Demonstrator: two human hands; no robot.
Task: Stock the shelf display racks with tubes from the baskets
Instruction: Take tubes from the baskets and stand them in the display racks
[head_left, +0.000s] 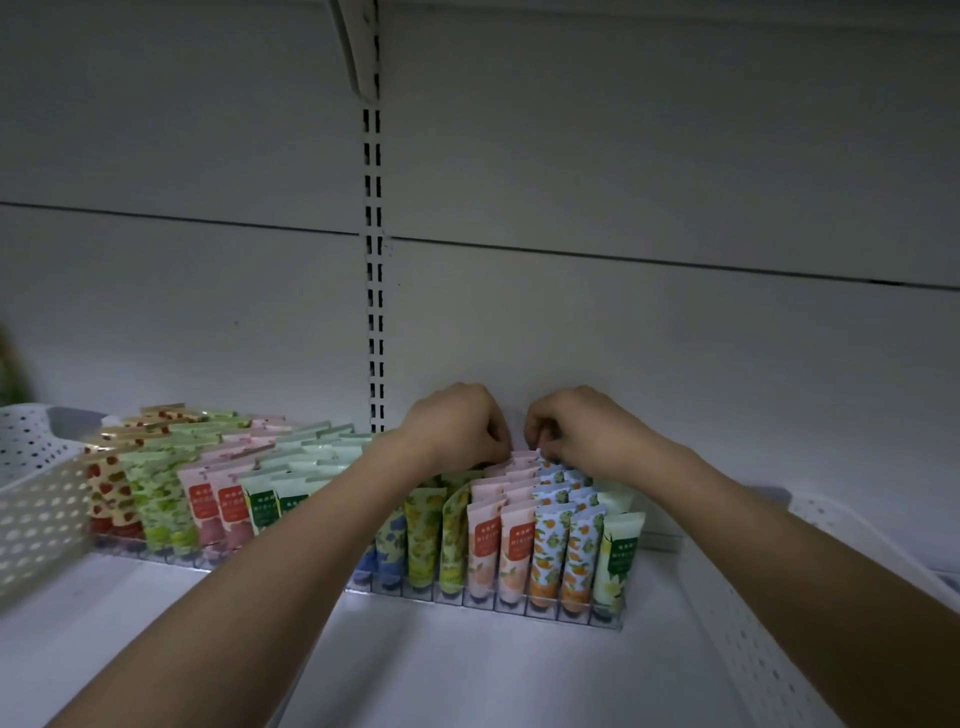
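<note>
Both hands, centre frame: left hand (457, 421) and right hand (576, 423) curled, pinching rear tubes (524, 460), seemingly seating them upright in the rack (488, 603).

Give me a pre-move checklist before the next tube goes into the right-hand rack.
1. Both hands at the back rows: left hand and right hand are there. Ok.
2. Grip on a tube: fingers curl at the pink tubes and orange-print tubes, but the hold is hidden. Cannot tell.
3. Front row upright in the clear rack: ok.
4. Free slot at the back: hidden by the hands. Cannot tell.
5. Basket within reach on the left: ok; its contents cannot be seen.
</note>
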